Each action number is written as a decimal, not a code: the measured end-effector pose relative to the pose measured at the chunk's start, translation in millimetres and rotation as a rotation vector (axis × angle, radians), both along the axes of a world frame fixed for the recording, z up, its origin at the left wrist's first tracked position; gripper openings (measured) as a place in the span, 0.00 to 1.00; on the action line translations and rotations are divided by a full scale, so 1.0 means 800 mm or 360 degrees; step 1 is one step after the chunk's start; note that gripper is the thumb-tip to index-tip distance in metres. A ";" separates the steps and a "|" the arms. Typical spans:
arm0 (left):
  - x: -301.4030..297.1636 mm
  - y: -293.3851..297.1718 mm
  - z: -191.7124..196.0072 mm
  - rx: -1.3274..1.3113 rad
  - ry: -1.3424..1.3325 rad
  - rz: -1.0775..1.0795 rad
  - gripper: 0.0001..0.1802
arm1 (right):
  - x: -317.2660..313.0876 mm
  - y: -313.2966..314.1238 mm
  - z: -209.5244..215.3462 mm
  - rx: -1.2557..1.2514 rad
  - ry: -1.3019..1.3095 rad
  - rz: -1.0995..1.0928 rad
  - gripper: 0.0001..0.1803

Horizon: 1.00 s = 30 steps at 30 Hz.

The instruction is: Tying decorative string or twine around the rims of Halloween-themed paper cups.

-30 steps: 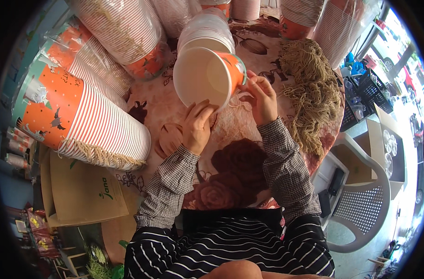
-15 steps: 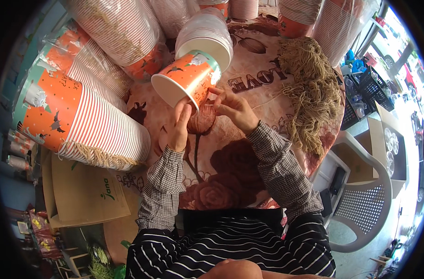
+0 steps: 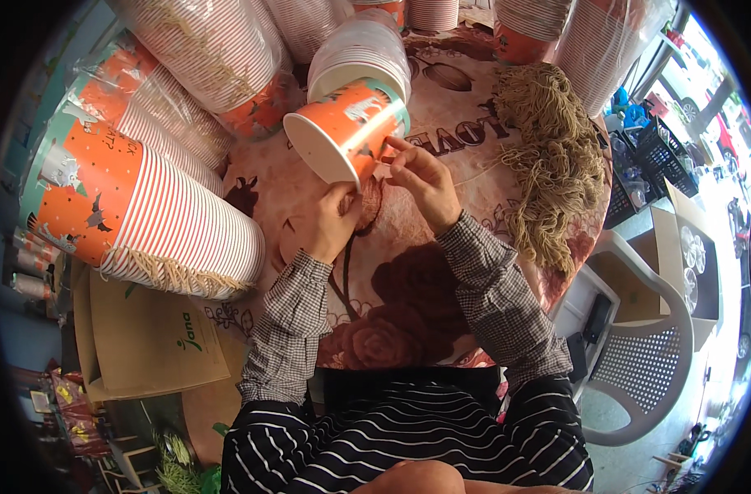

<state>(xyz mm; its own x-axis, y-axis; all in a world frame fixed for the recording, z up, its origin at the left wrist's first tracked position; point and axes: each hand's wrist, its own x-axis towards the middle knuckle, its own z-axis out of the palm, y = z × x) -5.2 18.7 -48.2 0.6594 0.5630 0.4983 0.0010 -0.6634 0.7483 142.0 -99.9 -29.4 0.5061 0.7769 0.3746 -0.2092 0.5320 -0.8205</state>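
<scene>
An orange paper bucket (image 3: 342, 123) with bat drawings and a green base band lies tilted, its open white mouth toward the lower left. At the lower edge of its rim, my left hand (image 3: 334, 221) is closed with fingers pinched against the rim. My right hand (image 3: 429, 183) is beside the bucket's right side, thumb and fingers curled together at its wall; whatever they pinch is too small to make out. Behind the bucket lies a plastic-wrapped stack of white-mouthed buckets (image 3: 363, 49). Toward the right of the table is a heap of tan strings (image 3: 556, 156).
A tall stack of orange buckets (image 3: 178, 222) with string ends hanging out leans at the left. More wrapped stacks (image 3: 211, 58) line the far side. A flowered tablecloth (image 3: 392, 280) covers the round table. A cardboard box (image 3: 153, 337) stands lower left, a plastic chair (image 3: 639, 354) right.
The bucket has shifted slightly right and turned, so its lettering no longer shows. My left hand has moved right along with the rim and its fingers have closed in.
</scene>
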 end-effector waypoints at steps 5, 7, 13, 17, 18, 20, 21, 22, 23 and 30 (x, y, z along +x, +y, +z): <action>0.007 -0.026 0.032 0.0155 0.0140 -0.0023 0.10 | 0.000 -0.006 -0.003 -0.0031 0.0008 -0.0073 0.00; 0.010 -0.024 0.040 0.0456 0.0096 0.0023 0.10 | 0.001 -0.003 -0.008 -0.0025 -0.0045 -0.0003 0.01; 0.007 -0.018 0.020 0.0526 0.0031 0.0112 0.09 | -0.007 0.000 -0.008 -0.0124 -0.0125 0.0000 0.01; 0.004 -0.025 0.030 0.0259 -0.0032 0.0124 0.06 | -0.018 0.000 -0.002 -0.0096 -0.0040 -0.0009 0.02; 0.004 -0.026 0.033 0.0257 -0.0030 0.0121 0.06 | -0.018 0.000 -0.004 -0.0098 -0.0038 -0.0011 0.02; 0.002 -0.026 0.038 0.0494 0.0036 0.0159 0.06 | -0.019 0.000 -0.006 -0.0196 -0.0121 -0.0011 0.03; 0.002 -0.024 0.035 0.0493 0.0036 0.0159 0.06 | -0.020 0.000 -0.006 -0.0197 -0.0121 -0.0011 0.03; 0.003 -0.022 0.028 0.0447 0.0021 0.0153 0.06 | -0.020 -0.001 -0.007 -0.0203 -0.0096 0.0001 0.03; 0.003 -0.021 0.024 0.0403 0.0009 0.0152 0.06 | -0.022 0.000 -0.006 -0.0206 -0.0069 0.0018 0.03; 0.005 -0.017 0.011 0.0324 -0.0012 0.0114 0.07 | -0.021 0.000 -0.007 -0.0250 -0.0068 -0.0032 0.04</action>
